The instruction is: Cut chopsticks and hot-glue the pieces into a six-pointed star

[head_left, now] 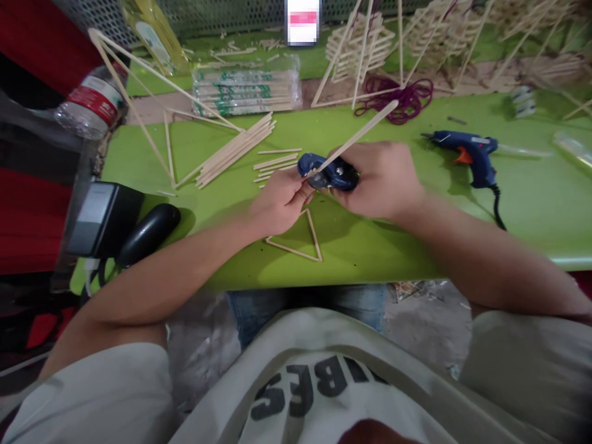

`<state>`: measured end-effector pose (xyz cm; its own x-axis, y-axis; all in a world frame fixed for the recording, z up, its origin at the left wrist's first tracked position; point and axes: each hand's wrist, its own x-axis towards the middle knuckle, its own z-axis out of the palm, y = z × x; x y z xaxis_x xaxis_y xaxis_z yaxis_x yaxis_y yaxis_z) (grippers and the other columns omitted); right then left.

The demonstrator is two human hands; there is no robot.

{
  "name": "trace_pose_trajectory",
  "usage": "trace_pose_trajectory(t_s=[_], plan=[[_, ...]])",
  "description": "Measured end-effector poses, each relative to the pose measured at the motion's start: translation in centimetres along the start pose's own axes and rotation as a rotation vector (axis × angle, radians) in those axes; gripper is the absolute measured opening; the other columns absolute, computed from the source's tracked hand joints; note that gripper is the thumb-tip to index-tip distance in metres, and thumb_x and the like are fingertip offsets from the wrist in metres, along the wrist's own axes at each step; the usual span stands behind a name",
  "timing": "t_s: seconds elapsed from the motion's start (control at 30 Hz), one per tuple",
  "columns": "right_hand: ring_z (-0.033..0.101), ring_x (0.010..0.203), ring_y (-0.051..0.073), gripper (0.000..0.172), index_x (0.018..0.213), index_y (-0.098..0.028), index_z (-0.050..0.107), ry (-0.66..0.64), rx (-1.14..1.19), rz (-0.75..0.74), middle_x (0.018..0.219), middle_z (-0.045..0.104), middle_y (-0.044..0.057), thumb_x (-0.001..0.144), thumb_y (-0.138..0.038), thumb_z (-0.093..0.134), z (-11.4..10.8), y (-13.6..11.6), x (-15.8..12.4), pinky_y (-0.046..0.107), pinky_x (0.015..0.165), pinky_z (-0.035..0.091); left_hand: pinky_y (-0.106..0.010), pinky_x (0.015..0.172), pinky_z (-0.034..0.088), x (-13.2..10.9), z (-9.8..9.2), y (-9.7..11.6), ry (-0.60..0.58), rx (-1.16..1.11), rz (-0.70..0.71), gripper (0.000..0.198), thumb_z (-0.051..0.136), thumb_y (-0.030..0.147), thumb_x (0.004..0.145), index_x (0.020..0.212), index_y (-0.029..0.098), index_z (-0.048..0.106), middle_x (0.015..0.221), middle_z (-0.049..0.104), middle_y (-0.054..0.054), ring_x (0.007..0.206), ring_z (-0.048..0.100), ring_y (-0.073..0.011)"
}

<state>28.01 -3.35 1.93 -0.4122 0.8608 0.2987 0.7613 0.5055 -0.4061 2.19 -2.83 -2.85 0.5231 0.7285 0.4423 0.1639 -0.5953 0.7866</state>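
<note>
Both my hands meet above the middle of the green table (222, 240). With fingers wrapped round it, my right hand (379, 176) grips a dark blue hand cutter (340, 174) that has shiny rivets; its jaws are partly hidden. A thin wooden stick (361, 135) slants across the cutter, its far end rising to the upper right. My left hand (282, 200) is closed on the near end of that stick, against the cutter's left side. Below the hands lies a triangle of sticks (314, 234), partly covered by my left hand. Short cut sticks (277, 161) lie just beyond it.
Long sticks (235, 148) lie bundled left of centre, near a stick frame (139, 61). Wrapped sticks (245, 89), purple cord (407, 98) and stick structures (361, 46) line the back. A corded glue gun (467, 148) rests right; a black adapter (106, 216) and bottle (92, 102) stand left.
</note>
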Motion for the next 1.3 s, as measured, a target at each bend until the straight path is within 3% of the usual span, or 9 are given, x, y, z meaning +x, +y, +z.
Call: trace_pose_trajectory(t_s=[0.1,0.3,0.4,0.57,0.73,0.87,1.1,1.3], plan=[[0.085,0.101,0.042,0.027,0.111,-0.031,0.085,0.028,0.001,0.013,0.107,0.092,0.009,0.09,-0.045,0.093,0.3,0.0,0.0,0.052,0.083,0.061,-0.039,0.067,0.046,0.0,0.0,-0.1,-0.007,-0.001,-0.021,0.075,0.052,0.089,0.124,0.097,0.026,0.08,0.07,0.063,-0.002,0.06,0.056,-0.0206],[0.083,0.107,0.042,0.032,0.128,-0.035,0.086,0.104,0.036,0.075,0.119,0.091,0.009,0.096,-0.04,0.083,1.3,-0.4,-0.3,0.053,0.082,0.061,-0.042,0.07,0.049,-0.4,0.1,-0.4,0.028,-0.031,-0.08,0.072,0.057,0.091,0.121,0.099,0.027,0.083,0.07,0.063,-0.002,0.061,0.055,-0.0222],[0.082,0.105,0.042,0.032,0.123,-0.032,0.084,0.111,0.021,0.107,0.115,0.089,0.011,0.092,-0.036,0.084,1.8,-0.3,-0.1,0.055,0.086,0.061,-0.042,0.071,0.05,-0.5,0.4,-0.5,0.065,-0.041,-0.116,0.07,0.06,0.09,0.121,0.101,0.027,0.084,0.072,0.065,-0.002,0.062,0.056,-0.023],[0.082,0.107,0.043,0.033,0.112,-0.029,0.078,0.061,0.053,0.13,0.107,0.088,0.011,0.092,-0.051,0.093,2.3,0.3,0.6,0.058,0.096,0.064,-0.042,0.068,0.046,-0.5,0.6,-0.3,0.099,-0.039,-0.121,0.07,0.058,0.089,0.123,0.096,0.028,0.079,0.073,0.067,-0.002,0.062,0.054,-0.022],[0.083,0.114,0.046,0.049,0.123,-0.028,0.078,0.056,0.085,0.133,0.107,0.087,0.013,0.093,-0.062,0.095,2.4,0.7,1.0,0.061,0.101,0.065,-0.043,0.065,0.045,-0.3,-0.1,0.2,0.089,-0.001,-0.112,0.075,0.059,0.089,0.123,0.081,0.027,0.068,0.07,0.064,-0.003,0.061,0.055,-0.0213],[0.082,0.122,0.046,0.042,0.119,-0.027,0.078,0.032,0.093,0.096,0.111,0.087,0.014,0.098,-0.062,0.089,2.3,0.9,1.0,0.058,0.101,0.065,-0.045,0.069,0.051,-0.2,-0.6,0.7,0.08,0.008,-0.11,0.076,0.059,0.09,0.121,0.079,0.027,0.067,0.068,0.061,-0.003,0.061,0.055,-0.0225],[0.081,0.121,0.044,0.042,0.12,-0.026,0.078,0.046,0.064,0.067,0.108,0.086,0.013,0.097,-0.06,0.091,2.3,0.7,1.0,0.054,0.1,0.066,-0.042,0.067,0.046,0.0,-0.8,1.9,0.094,0.087,-0.109,0.078,0.056,0.085,0.126,0.074,0.027,0.062,0.065,0.06,-0.003,0.06,0.054,-0.0215],[0.08,0.122,0.045,0.044,0.117,-0.027,0.073,0.032,0.134,0.09,0.111,0.084,0.014,0.102,-0.067,0.083,2.2,0.5,0.8,0.053,0.097,0.061,-0.041,0.071,0.053,-0.1,-0.7,2.6,0.104,0.086,-0.146,0.079,0.054,0.083,0.127,0.074,0.026,0.065,0.066,0.062,-0.002,0.062,0.057,-0.02]])
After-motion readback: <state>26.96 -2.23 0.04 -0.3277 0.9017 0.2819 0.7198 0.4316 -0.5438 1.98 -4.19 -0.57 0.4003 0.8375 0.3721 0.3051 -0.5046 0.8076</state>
